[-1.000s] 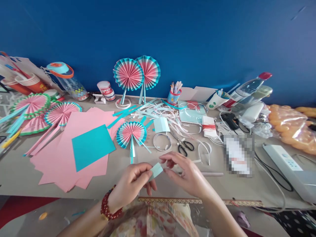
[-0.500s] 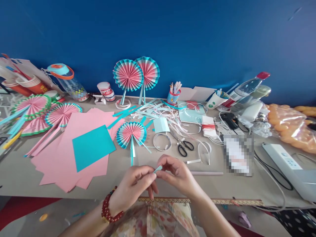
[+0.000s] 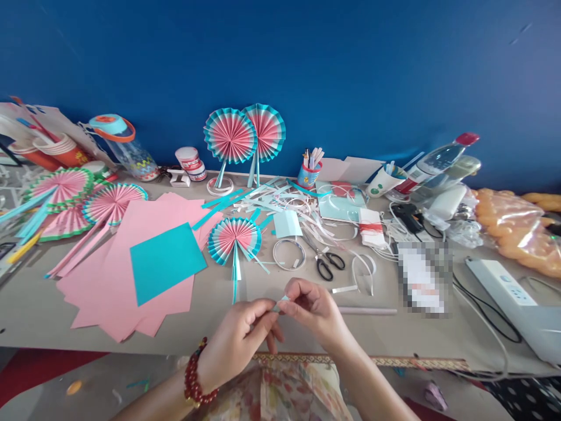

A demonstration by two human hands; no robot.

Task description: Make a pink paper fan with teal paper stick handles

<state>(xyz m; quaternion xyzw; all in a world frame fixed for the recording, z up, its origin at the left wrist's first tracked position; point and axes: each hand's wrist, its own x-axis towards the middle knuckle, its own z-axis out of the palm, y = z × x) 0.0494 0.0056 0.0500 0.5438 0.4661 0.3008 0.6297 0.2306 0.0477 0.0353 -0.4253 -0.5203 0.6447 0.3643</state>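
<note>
Close above the table's front edge, my left hand (image 3: 245, 330) and my right hand (image 3: 313, 313) meet at the fingertips. Both are closed in a pinch on one small light-blue piece of paper (image 3: 281, 303), which the fingers mostly cover. Beyond them lies a pleated pink and blue paper fan (image 3: 235, 242) with a strip handle. Black-handled scissors (image 3: 329, 265) and a roll of clear tape (image 3: 289, 255) rest behind my right hand. A pale stick (image 3: 367, 311) lies just to its right.
Pink sheets (image 3: 100, 286) with a teal sheet (image 3: 169, 263) on top cover the left. Paper strips (image 3: 272, 196) are heaped mid-table. Two finished fans (image 3: 230, 135) stand at the blue wall. A power strip (image 3: 511, 286) and a bottle (image 3: 438, 161) are on the right.
The light-blue paper shows less between my fingertips, and my right fingers have closed over it. Both hands have shifted slightly. The view has moved a little; the table things lie as before.
</note>
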